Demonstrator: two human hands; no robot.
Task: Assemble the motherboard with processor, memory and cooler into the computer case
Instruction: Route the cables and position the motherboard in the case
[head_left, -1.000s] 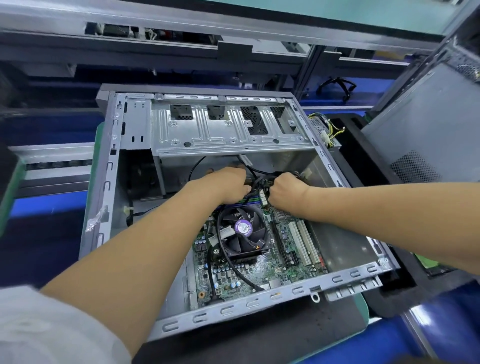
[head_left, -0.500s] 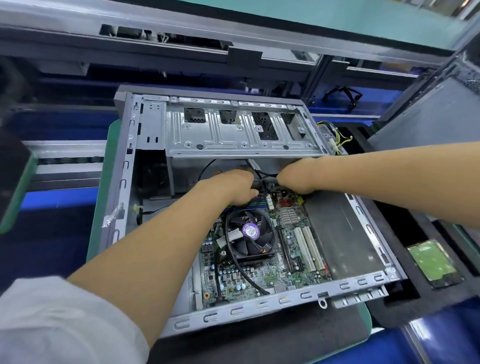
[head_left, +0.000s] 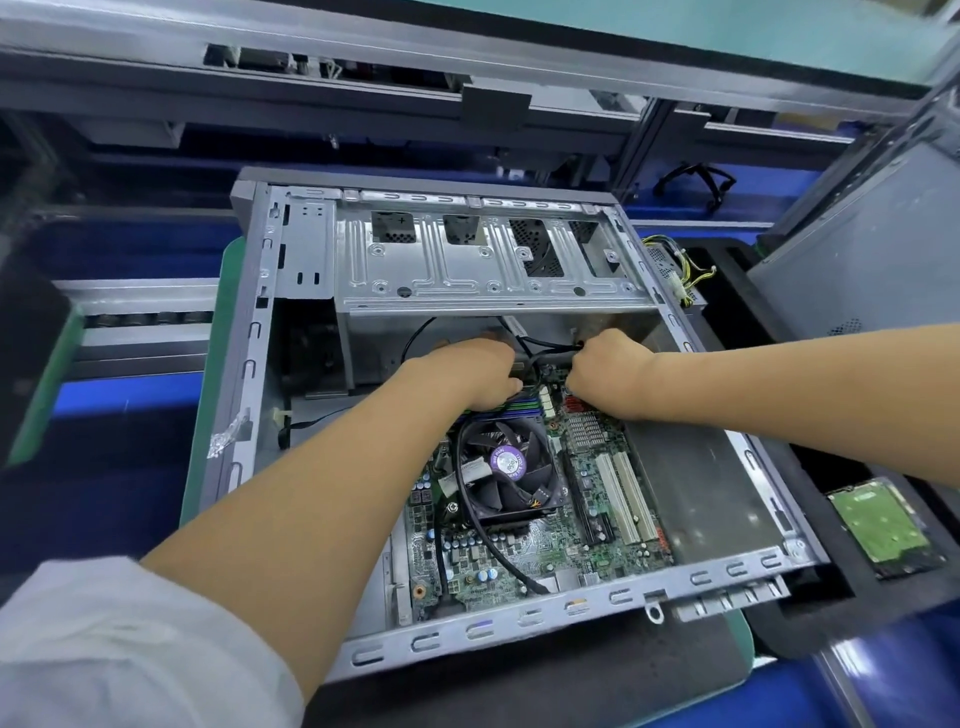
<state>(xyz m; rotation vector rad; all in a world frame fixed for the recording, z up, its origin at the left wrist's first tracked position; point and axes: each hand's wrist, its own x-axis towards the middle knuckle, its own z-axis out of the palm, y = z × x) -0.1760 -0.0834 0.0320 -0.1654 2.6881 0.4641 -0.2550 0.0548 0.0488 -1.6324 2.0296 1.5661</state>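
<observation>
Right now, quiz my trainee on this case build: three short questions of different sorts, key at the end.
1. True or false: the cooler fan already sits on the motherboard inside the computer case.
2. Multiple choice: where are the left hand and right hand working? A) at the near rim of the case; B) at the board's far edge, among the black cables, below the drive cage; C) outside the case.
3. Fill in: the green-topped hard drive lies in the black foam tray to the ___ of the case.

Key: 1 true; 2 B; 3 right.
</observation>
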